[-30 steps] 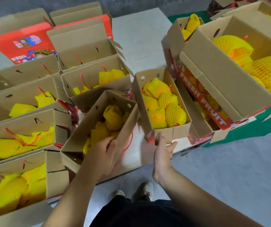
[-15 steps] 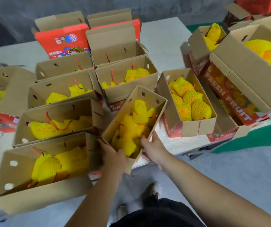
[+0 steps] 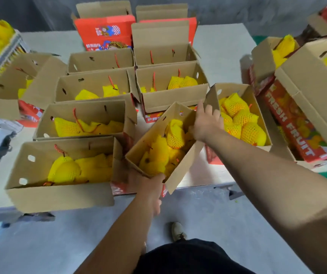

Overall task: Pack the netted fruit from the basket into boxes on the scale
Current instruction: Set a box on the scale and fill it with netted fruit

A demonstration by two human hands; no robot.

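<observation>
Boxes standing open on the table (image 3: 224,46): ten counted, eight showing netted fruit. One box (image 3: 159,144), packed with yellow netted fruit (image 3: 175,135), is tilting between two filled boxes. Left hand (image 3: 148,186) is gripping its near corner; right hand (image 3: 206,123) is curling over its far rim. Versus half a second ago: the right hand has shifted from the near edge to the far rim.

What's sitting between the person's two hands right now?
In the head view, a tilted cardboard box of yellow netted fruit spans the gap: the left hand grips its near corner, the right hand its far edge.
</observation>
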